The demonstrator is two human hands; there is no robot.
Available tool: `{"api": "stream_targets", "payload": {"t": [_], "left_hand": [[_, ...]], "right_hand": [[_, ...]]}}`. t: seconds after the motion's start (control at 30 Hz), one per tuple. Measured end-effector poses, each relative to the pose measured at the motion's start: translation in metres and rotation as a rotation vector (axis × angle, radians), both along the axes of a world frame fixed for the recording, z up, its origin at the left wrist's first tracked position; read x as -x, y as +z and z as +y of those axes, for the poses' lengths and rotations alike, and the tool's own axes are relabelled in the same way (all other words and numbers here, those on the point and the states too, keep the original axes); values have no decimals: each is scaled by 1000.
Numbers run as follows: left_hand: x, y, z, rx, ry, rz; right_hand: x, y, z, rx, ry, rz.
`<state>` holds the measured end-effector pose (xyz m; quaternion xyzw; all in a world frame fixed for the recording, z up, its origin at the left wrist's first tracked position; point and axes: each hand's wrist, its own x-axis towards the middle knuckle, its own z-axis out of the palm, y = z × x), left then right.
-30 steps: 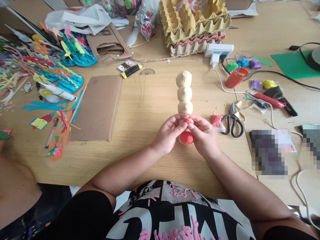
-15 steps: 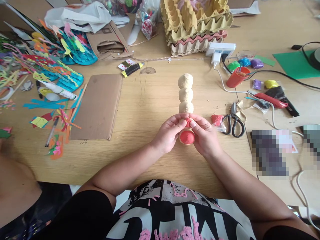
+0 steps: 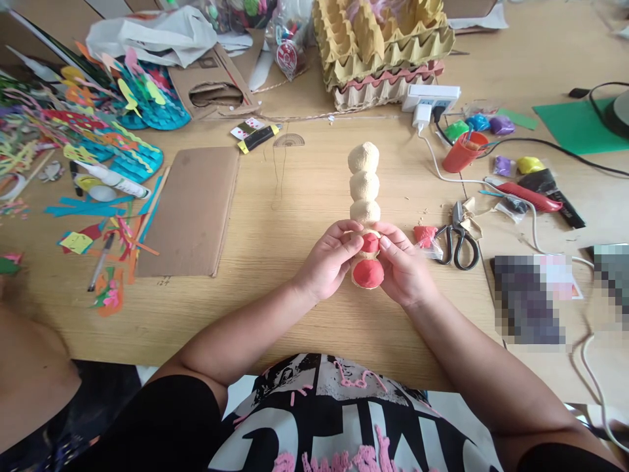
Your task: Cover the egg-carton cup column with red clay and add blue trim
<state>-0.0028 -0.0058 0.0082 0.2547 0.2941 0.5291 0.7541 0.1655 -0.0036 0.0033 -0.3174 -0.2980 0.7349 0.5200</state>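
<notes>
A strip of egg carton cups point(image 3: 364, 187), pale and rough, points away from me in a row of several bumps. Red clay point(image 3: 368, 273) covers the cup nearest me, and a smaller red patch point(image 3: 371, 242) lies on the cup after it. My left hand point(image 3: 330, 259) grips the strip's left side, thumb at the edge of the small patch. From the other side my right hand point(image 3: 403, 265) holds it too, its thumb beside the same patch. To the right lie a lump of red clay in clear wrap point(image 3: 425, 236) and black-handled scissors point(image 3: 458, 239).
Stacked egg trays point(image 3: 383, 52) stand at the back beside a white power strip point(image 3: 432, 97) with cables. A cardboard sheet point(image 3: 189, 210) lies left, near paper scraps and a glue bottle point(image 3: 115, 180). At right are a red cup point(image 3: 464, 154) and clay packets. Another person's limb point(image 3: 34, 373) shows at left.
My thumbs have moved apart a little, showing more of the small red patch on the second cup. The strip stays in both hands.
</notes>
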Motion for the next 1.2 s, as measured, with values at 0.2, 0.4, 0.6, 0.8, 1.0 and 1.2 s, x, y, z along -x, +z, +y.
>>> {"api": "stream_targets", "payload": {"t": [0.2,0.4,0.6,0.8,1.0,1.2], "left_hand": [[0,2,-1,-15,-3,20],[2,1,0,12,-12,-24],[3,0,2,41,-33,-27],[5,-6,8,47,-50,-51],[6,-7,7,43,-56,9],[6,-2,6,-20,-58,88]], "right_hand": [[0,2,0,-5,13,56],[-1,4,0,17,53,92],[-3,4,2,52,71,104],[-3,7,1,47,60,106],[-4,1,2,40,57,68],[-2,3,3,7,41,82]]}}
